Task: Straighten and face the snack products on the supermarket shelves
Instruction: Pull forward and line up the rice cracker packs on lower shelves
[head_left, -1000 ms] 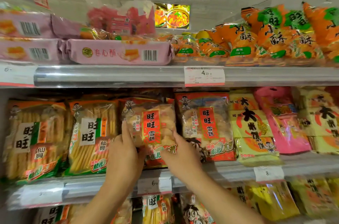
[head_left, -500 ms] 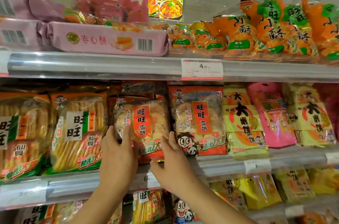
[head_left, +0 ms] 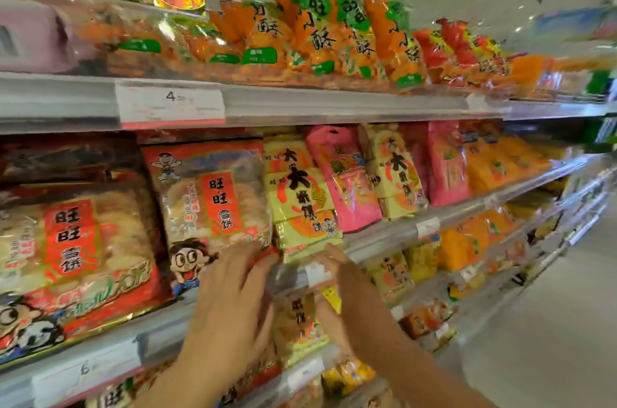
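A supermarket aisle is seen, with tiered shelves running off toward the right and a pale floor beside them. The middle shelf (head_left: 384, 237) carries bags stood upright along its front edge. A red rice-cracker bag (head_left: 213, 204) with a cartoon child is placed at the centre of that shelf, and a second, larger-looking red bag (head_left: 76, 254) is set just beside it toward the left end. A yellow snack bag (head_left: 302, 200) is stood touching the red bag's right side, followed by a pink bag (head_left: 344, 174). Orange bags (head_left: 314, 37) are lined up on the upper shelf (head_left: 334, 104), above a white price tag (head_left: 170, 105).

The left hand (head_left: 230, 300) is raised with fingers spread and fairly straight, the fingertips laid on the lower right corner of the red rice-cracker bag. The right hand (head_left: 337, 277) is blurred; its fingers are extended to the bottom edge of the yellow snack bag at the shelf's front edge, and whether anything is pinched cannot be told.
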`<state>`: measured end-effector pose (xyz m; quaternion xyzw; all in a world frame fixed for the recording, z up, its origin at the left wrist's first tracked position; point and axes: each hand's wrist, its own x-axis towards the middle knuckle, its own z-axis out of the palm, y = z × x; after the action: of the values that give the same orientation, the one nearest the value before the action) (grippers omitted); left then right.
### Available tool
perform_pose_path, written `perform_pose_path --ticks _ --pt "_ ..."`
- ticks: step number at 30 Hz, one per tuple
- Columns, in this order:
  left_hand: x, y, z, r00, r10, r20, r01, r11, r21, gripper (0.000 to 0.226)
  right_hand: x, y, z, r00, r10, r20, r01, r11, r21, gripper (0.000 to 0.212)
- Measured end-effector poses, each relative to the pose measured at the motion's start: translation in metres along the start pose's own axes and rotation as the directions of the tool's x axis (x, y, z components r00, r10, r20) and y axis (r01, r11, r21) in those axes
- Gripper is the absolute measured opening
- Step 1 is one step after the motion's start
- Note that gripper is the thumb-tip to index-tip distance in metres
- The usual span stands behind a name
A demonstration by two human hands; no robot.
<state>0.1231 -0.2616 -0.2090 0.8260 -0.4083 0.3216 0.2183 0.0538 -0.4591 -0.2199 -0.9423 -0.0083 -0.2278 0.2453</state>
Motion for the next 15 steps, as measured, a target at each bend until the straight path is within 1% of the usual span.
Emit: perform_pose_path --ticks 3,5,8,10,12,13,15 --pt "0.021 0.025 0.031 0.996 0.022 0.089 -0.024 0.999 0.022 0.057 0.005 0.055 -0.034 0.999 0.046 -0.026 -0.048 0.997 -0.062 0.055" --pt "0.038 0.043 0.054 0.990 0.008 0.139 -0.012 1.000 0.028 0.063 0.009 0.090 -0.055 0.998 0.067 -0.021 -0.068 0.995 -0.076 0.056" --pt "0.068 0.073 0.088 0.983 -0.035 0.178 0.023 0.997 0.070 0.066 0.023 0.143 -0.079 0.999 0.050 -0.007 -0.051 0.995 -0.090 0.056" --pt "0.083 0.093 0.112 0.977 -0.090 0.194 0.069 0.991 0.111 0.067 0.031 0.175 -0.091 0.998 0.056 -0.018 -0.056 0.998 -0.038 0.056" --pt "0.092 0.108 0.132 0.969 -0.149 0.195 0.118 0.980 0.161 0.068 0.038 0.202 -0.099 1.000 0.003 -0.025 -0.003 1.000 0.011 0.055" --pt "0.095 0.113 0.141 0.969 -0.171 0.179 0.137 0.973 0.187 0.066 0.042 0.214 -0.102 0.999 -0.029 -0.014 0.029 0.999 -0.015 0.056" --pt "0.096 0.118 0.155 0.973 -0.196 0.121 0.164 0.959 0.233 0.058 0.050 0.235 -0.103 1.000 -0.016 0.024 0.018 0.997 -0.075 0.059"
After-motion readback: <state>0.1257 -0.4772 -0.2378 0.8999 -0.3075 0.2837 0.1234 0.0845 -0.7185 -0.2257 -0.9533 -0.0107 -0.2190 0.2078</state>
